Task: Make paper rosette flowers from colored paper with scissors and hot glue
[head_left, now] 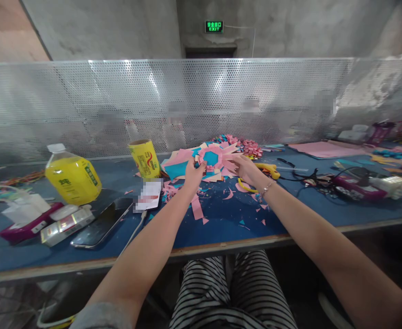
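Fingers of the left hand (194, 172) pinch the paper flower (211, 158) at its left, the right hand (244, 167) its right

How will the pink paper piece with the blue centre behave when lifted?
The paper piece is probably light, judging by its thin-looking sheets. Its pink strips, fanning toward the right hand, may bend or crease easily.

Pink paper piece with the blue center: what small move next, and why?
Perhaps the right hand could fold one pink strip inward: several flare out toward that hand, while the left hand holds the opposite side of the paper piece.
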`<action>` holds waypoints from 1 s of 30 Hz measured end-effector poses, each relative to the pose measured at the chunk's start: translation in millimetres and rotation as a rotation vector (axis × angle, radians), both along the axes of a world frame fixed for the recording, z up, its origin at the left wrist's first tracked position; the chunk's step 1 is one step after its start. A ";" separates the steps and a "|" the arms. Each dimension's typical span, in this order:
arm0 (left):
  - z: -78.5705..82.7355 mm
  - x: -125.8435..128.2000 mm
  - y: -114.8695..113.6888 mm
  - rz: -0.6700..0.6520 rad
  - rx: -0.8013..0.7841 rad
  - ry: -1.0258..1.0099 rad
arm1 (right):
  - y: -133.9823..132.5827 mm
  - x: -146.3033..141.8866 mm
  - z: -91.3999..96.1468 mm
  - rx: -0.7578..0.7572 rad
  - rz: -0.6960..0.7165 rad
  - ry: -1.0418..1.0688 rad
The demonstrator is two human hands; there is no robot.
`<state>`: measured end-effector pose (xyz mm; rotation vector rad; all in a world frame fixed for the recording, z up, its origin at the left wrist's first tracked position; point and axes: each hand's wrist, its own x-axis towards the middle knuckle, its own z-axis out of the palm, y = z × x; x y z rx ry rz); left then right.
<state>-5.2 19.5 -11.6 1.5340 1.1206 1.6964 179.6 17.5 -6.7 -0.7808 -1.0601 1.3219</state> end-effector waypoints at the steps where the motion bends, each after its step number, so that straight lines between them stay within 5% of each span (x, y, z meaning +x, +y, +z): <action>1: 1.5 0.9 -2.0 0.004 -0.001 0.024 | 0.0 1.0 0.5 -0.005 -0.007 -0.012; 9: 1.8 2.3 -5.5 -0.072 -0.068 0.049 | -2.6 4.2 1.4 0.066 -0.011 0.024; 21: 12.4 13.7 -19.0 -0.315 -0.281 -0.415 | -5.6 4.3 6.8 -0.116 -0.167 -0.028; 30: 12.9 15.6 -20.3 -0.379 -0.251 -0.422 | -2.1 3.4 1.6 0.062 -0.074 0.031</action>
